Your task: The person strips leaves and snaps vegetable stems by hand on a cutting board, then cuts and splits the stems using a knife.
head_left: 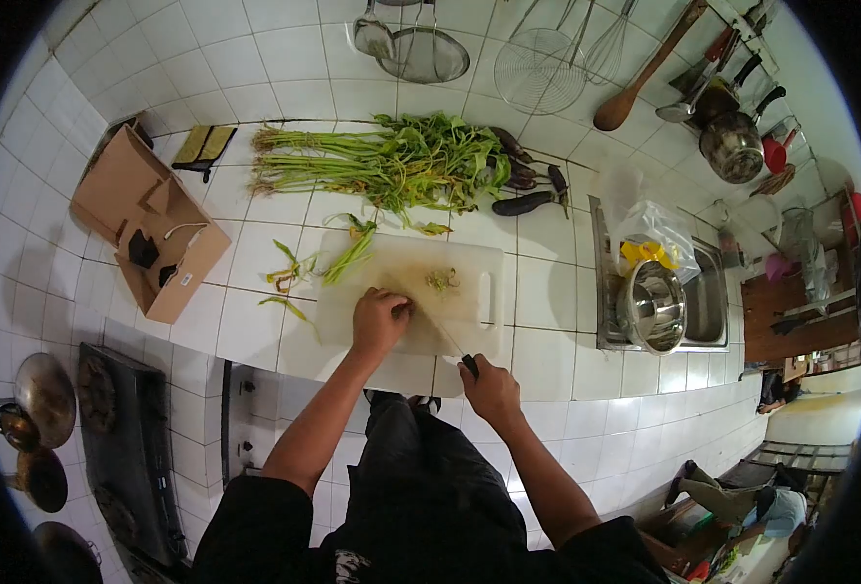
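My right hand [492, 387] is wrapped round the black handle of a knife [448, 341]. Its blade points up and left over the white cutting board [353, 331], with the tip close to my left fingers. My left hand [380, 319] is closed on the board, fingers curled over something small and dark that I cannot make out. Beyond the blade lies a small heap of chopped green bits [441, 280]. Cut green stems [351, 255] rest across the board's upper left corner, and loose leafy trimmings [289, 268] are scattered on the tiles beside it.
Behind the board lie a long bunch of leafy greens [372, 161] and several dark eggplants [526, 202]. An open cardboard box [202, 258] stands left. At right, a steel bowl [652, 307] sits by the sink [711, 292]. A black stove [129, 438] is lower left.
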### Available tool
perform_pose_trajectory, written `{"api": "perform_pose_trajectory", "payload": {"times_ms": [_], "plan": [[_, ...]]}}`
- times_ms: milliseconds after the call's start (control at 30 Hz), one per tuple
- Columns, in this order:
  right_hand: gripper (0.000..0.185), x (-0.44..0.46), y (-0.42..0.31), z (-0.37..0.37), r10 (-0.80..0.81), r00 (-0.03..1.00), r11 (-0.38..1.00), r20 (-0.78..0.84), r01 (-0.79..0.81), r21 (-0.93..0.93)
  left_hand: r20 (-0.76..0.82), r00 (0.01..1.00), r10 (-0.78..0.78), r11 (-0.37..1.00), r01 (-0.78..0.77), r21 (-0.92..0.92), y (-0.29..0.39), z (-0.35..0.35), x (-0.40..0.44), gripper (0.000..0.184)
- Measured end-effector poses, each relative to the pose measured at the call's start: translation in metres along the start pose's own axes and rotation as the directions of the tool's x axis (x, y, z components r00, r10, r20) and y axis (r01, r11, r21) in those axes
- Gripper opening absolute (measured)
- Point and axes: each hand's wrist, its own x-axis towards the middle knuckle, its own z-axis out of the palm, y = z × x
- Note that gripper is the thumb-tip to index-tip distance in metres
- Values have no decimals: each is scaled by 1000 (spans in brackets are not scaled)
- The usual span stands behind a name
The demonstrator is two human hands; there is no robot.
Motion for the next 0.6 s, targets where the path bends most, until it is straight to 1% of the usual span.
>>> {"api": "perform_pose_trajectory", "payload": {"times_ms": [233,400,600], "plan": [[39,-10,-2,0,-3,1000,1000,11,3,2,3,1000,2,1000,-2,10,3,-6,1,16],[39,-9,-1,1,-20,1000,1000,3,20,-18,-46,999,-12,1000,10,-27,1,-2,0,16],[38,-8,-2,0,-23,1000,1000,13,23,-10,-48,998,-29,999,27,-36,1,-2,-2,14]]}}
